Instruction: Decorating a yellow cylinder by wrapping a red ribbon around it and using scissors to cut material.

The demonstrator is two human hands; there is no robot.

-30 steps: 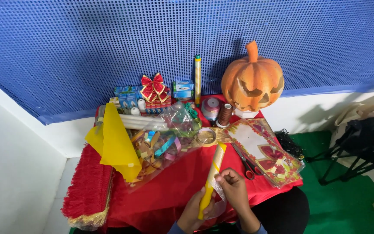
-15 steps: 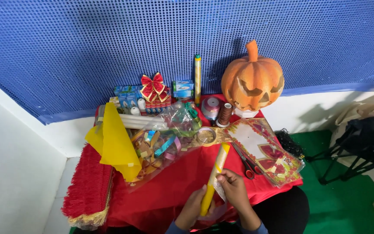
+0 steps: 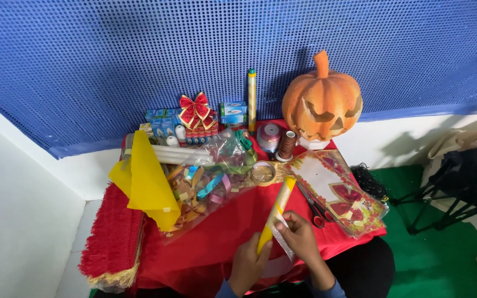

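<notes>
At the near edge of the red table [image 3: 222, 232], a yellow paper roll [image 3: 275, 212] tilted toward 1 o'clock, its lower end clasped by the left hand [image 3: 248, 264], right hand [image 3: 300, 237] closed around its middle from 4 o'clock, scissors [image 3: 311, 203] lying at 3 o'clock.

Both hands [image 3: 274, 251] around a yellow roll [image 3: 274, 218] over the red table [image 3: 216, 237].

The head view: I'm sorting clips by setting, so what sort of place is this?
Probably a home craft corner set up for holiday decorating: a small table under a red cloth, a carved pumpkin, a red bow, and both hands holding a yellow paper roll.
</notes>
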